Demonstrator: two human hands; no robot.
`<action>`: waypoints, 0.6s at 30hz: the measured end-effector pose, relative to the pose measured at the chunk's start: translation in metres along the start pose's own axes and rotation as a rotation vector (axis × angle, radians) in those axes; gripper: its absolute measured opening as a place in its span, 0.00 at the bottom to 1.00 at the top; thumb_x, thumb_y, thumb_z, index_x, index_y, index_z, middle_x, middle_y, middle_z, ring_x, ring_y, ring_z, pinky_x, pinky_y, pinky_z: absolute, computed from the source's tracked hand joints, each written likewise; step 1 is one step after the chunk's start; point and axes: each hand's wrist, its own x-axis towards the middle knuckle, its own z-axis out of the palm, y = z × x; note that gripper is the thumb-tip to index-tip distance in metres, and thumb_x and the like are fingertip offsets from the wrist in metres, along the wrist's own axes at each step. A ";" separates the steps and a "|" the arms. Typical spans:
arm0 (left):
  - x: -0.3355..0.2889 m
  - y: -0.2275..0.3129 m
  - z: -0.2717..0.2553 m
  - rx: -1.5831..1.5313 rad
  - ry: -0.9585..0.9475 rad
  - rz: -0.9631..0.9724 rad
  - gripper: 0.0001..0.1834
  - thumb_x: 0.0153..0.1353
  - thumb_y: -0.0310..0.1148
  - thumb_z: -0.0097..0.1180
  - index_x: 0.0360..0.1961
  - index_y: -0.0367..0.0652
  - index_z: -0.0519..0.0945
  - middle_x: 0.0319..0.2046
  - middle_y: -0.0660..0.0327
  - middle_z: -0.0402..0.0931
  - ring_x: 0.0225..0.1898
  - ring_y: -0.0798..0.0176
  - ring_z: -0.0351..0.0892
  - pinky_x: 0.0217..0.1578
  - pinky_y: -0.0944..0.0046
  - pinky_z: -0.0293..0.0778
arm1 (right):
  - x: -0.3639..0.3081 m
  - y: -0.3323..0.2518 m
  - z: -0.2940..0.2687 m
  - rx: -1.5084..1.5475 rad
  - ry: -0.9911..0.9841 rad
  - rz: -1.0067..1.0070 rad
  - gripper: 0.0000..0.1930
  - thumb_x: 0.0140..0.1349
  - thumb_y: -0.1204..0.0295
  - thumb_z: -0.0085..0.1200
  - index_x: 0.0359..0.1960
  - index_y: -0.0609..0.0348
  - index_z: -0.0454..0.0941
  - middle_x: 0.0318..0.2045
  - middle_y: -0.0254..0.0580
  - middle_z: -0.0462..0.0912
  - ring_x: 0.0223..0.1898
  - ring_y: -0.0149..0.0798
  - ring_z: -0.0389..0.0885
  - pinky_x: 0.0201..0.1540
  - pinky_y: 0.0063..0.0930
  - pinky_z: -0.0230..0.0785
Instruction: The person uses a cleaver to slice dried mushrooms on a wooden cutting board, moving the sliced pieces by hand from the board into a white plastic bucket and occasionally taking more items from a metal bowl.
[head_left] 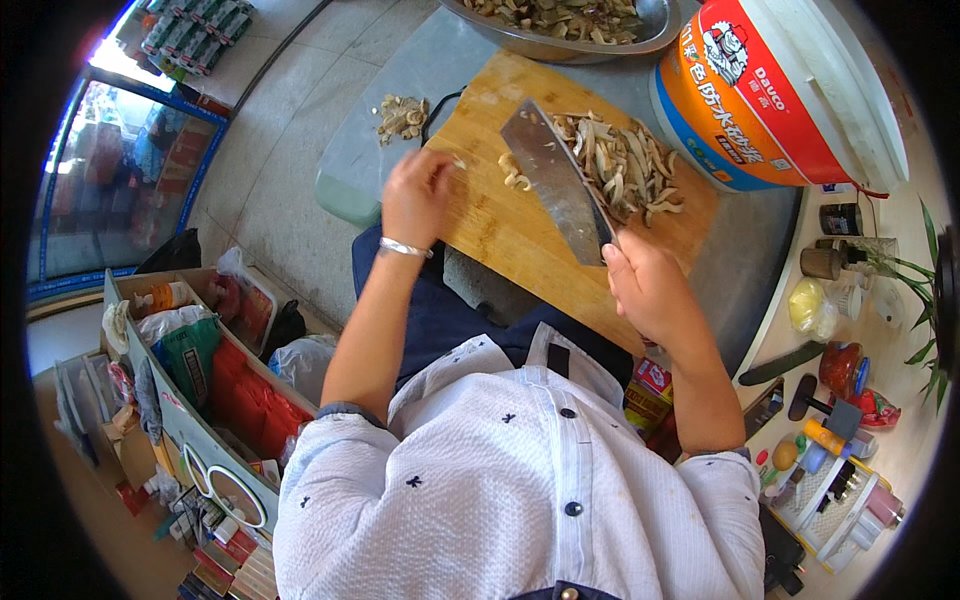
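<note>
Our right hand (655,292) has its fingers clamped on the cleaver (560,190), whose long axis runs forward and leftward from them. The pale pieces (514,173) lie right of our nearer left hand (416,196); whether its curled fingers pinch anything, we cannot tell.

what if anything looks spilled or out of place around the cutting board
Only a small heap of pale pieces lies apart, on the grey table left of the cutting board, while other slices sit on the board or in the metal bowl. That looks slightly odd, but may be trimmings set aside, not a spill.
</note>
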 end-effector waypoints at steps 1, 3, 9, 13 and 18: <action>0.011 -0.007 -0.005 0.058 0.025 0.019 0.05 0.56 0.25 0.58 0.34 0.39 0.81 0.30 0.54 0.78 0.28 0.57 0.79 0.32 0.64 0.75 | -0.003 0.009 0.001 0.016 0.021 -0.012 0.14 0.67 0.67 0.44 0.26 0.64 0.66 0.19 0.59 0.73 0.23 0.60 0.75 0.26 0.46 0.64; 0.034 -0.029 -0.012 0.138 0.051 -0.008 0.06 0.55 0.26 0.58 0.35 0.40 0.82 0.31 0.55 0.79 0.30 0.57 0.80 0.33 0.63 0.75 | -0.006 0.012 0.002 0.069 0.032 0.020 0.14 0.68 0.67 0.44 0.26 0.63 0.66 0.16 0.55 0.73 0.19 0.53 0.75 0.23 0.42 0.64; 0.061 -0.035 -0.014 0.305 0.054 0.100 0.10 0.53 0.26 0.59 0.38 0.45 0.83 0.42 0.58 0.78 0.46 0.53 0.75 0.49 0.57 0.69 | -0.018 0.017 0.003 0.174 0.019 0.084 0.15 0.69 0.67 0.44 0.25 0.62 0.65 0.11 0.44 0.70 0.12 0.37 0.72 0.19 0.33 0.63; 0.035 0.019 -0.003 0.061 -0.176 0.448 0.10 0.51 0.27 0.61 0.37 0.46 0.83 0.40 0.59 0.78 0.44 0.54 0.75 0.47 0.58 0.70 | -0.021 0.014 0.005 0.241 0.010 0.114 0.16 0.69 0.67 0.43 0.24 0.62 0.64 0.11 0.40 0.69 0.12 0.34 0.72 0.19 0.31 0.64; 0.014 0.022 0.019 0.063 -0.314 0.329 0.08 0.50 0.26 0.59 0.33 0.43 0.82 0.38 0.59 0.76 0.43 0.53 0.74 0.46 0.57 0.72 | -0.020 0.011 0.010 0.397 -0.057 0.151 0.16 0.70 0.66 0.42 0.24 0.60 0.64 0.13 0.34 0.70 0.13 0.28 0.70 0.18 0.25 0.64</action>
